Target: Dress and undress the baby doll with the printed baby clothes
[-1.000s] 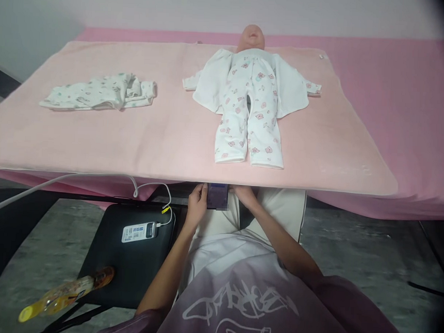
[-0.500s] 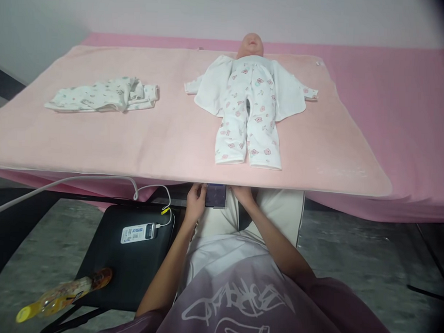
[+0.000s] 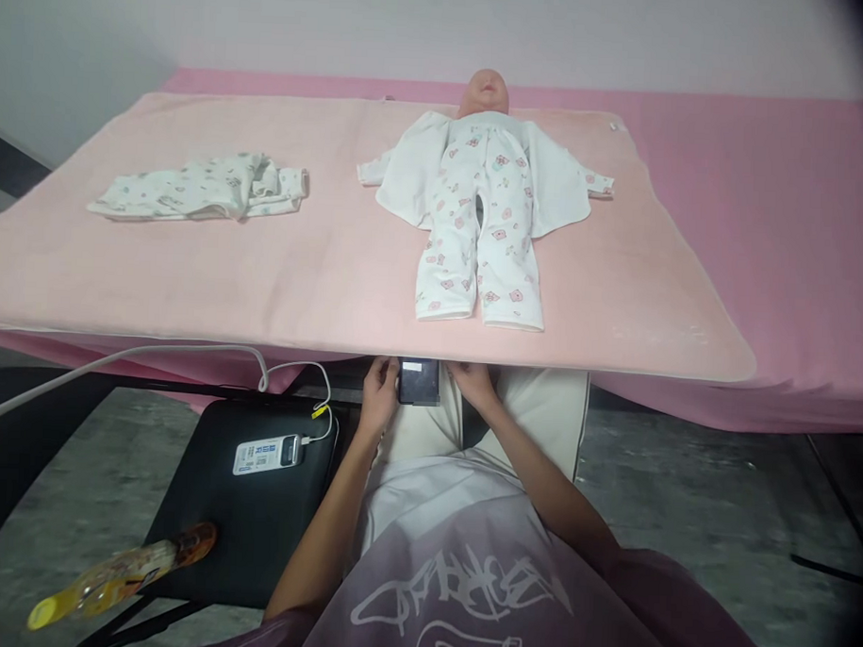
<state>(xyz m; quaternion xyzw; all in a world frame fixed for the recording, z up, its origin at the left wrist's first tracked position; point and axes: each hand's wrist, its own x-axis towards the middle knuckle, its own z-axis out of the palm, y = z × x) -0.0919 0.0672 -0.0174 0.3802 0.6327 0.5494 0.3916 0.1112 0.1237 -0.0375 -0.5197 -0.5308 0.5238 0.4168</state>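
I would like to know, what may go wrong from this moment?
The white cable loops near the left hand; a snag might drag the small white device off the black seat. The bottle is close to the seat's edge, so a bump might knock it down. The dark device seems gripped only by its side, so it might slip.
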